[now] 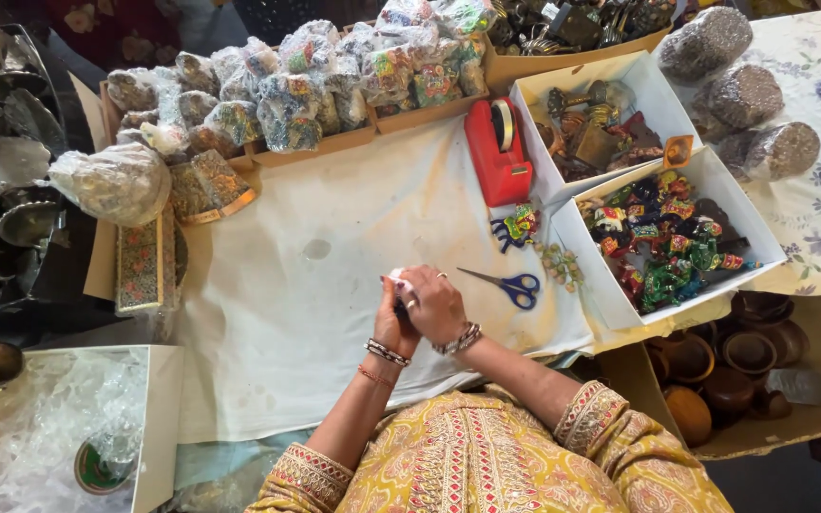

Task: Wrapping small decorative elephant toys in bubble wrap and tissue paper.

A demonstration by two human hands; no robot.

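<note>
Scissors (510,284) right of hands, tape dispenser (498,152) behind them, boxes (620,304) further right

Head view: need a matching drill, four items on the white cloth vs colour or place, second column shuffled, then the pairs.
Things:
1. tape dispenser
2. scissors
3. white box of painted figurines
4. hands, left hand and right hand

Descriptions:
A. blue handles, lying just right of the hands
B. pressed together around a small item that is mostly hidden
C. red, standing near the far edge of the cloth
D. open, at the right edge of the cloth, full of multicoloured pieces

Pairs: 1-C, 2-A, 3-D, 4-B
</note>
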